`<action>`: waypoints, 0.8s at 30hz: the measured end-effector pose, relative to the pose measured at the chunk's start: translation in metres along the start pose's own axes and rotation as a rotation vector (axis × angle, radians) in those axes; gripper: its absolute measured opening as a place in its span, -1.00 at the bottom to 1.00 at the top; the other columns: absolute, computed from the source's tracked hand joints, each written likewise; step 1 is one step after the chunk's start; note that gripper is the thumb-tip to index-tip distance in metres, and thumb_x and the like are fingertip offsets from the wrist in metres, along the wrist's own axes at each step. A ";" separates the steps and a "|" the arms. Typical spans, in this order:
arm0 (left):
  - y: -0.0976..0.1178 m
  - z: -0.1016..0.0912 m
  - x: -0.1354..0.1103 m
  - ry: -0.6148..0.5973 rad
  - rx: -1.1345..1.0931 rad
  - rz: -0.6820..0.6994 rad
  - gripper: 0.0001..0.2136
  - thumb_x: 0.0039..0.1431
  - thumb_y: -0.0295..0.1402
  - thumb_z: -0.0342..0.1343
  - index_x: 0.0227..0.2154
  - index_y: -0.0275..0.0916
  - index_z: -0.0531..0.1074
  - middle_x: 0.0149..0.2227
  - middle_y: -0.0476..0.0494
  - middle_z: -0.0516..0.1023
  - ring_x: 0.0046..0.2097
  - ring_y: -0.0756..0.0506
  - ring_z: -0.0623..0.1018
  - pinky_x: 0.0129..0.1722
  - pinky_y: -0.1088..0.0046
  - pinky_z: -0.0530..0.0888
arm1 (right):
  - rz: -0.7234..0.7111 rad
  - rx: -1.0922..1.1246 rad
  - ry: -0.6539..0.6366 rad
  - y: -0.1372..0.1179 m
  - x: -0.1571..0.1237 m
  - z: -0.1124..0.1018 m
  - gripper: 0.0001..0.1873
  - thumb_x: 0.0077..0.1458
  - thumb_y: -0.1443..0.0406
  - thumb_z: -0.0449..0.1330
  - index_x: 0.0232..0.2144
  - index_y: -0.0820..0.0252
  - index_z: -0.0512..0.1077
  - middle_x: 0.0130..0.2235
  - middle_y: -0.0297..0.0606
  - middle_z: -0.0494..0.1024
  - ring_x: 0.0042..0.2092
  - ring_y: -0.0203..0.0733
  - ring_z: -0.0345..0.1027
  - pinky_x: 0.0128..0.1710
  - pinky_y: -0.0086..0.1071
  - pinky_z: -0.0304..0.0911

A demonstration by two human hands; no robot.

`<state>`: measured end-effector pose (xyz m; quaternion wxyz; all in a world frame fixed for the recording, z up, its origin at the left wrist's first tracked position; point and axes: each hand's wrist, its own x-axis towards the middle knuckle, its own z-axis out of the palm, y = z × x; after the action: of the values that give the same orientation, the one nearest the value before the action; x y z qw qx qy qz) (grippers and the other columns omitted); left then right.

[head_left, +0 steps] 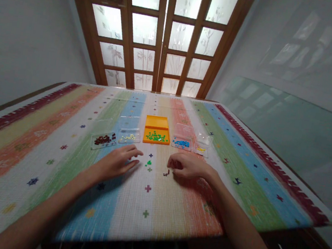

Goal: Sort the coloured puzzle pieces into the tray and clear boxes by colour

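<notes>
My left hand [122, 159] hovers over the striped tablecloth with thumb and fingers apart and nothing between them. Just right of its fingertips lie a few small green building pieces [148, 163]. My right hand [188, 165] rests lower on the cloth, its fingers curled in and pressed together. Whatever it may hold is hidden by the fingers. Small dark brown pieces [166, 174] lie on the cloth beside its fingertips. Beyond both hands stands an open orange box [156, 142], holding many loose green pieces [155, 135].
Left of the orange box are clear trays with brown pieces [104, 139] and cream pieces [128, 138]. To its right, clear trays hold blue pieces [182, 143] and yellow pieces [201, 149]. The patterned tablecloth [153, 215] covers the table. Glazed wooden doors [160, 53] stand behind it.
</notes>
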<state>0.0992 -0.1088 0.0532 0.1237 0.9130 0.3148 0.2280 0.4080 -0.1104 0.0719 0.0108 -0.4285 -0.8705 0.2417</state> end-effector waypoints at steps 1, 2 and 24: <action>0.004 0.009 0.002 -0.031 -0.009 0.027 -0.78 0.36 -0.36 -0.01 -0.03 -0.21 0.45 -0.15 -0.17 0.52 -0.21 -0.08 0.53 -0.18 0.35 0.50 | -0.011 0.029 -0.014 -0.001 0.000 0.000 -0.77 0.01 0.47 0.23 -0.23 0.20 0.51 -0.30 -0.27 0.58 -0.31 -0.24 0.41 -0.30 -0.42 0.27; 0.009 0.017 0.004 -0.058 -0.010 0.047 -0.79 0.36 -0.37 -0.01 -0.04 -0.21 0.45 -0.15 -0.18 0.52 -0.19 -0.09 0.53 -0.17 0.35 0.49 | -0.021 0.059 -0.026 -0.001 0.000 0.001 -0.78 0.02 0.44 0.25 -0.23 0.20 0.51 -0.32 -0.28 0.57 -0.33 -0.26 0.39 -0.33 -0.43 0.26; 0.003 0.044 0.018 -0.064 -0.020 -0.010 -0.76 0.28 -0.26 0.20 -0.04 -0.21 0.45 -0.12 -0.20 0.47 -0.10 -0.16 0.49 -0.09 0.24 0.49 | -0.087 0.127 0.088 0.000 0.006 0.011 -0.86 0.12 0.34 0.29 -0.22 0.22 0.53 -0.30 -0.25 0.59 -0.32 -0.23 0.41 -0.29 -0.39 0.28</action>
<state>0.1352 -0.1033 0.0221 0.1439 0.9170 0.3131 0.2010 0.4019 -0.1107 0.0607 0.0867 -0.3989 -0.8699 0.2769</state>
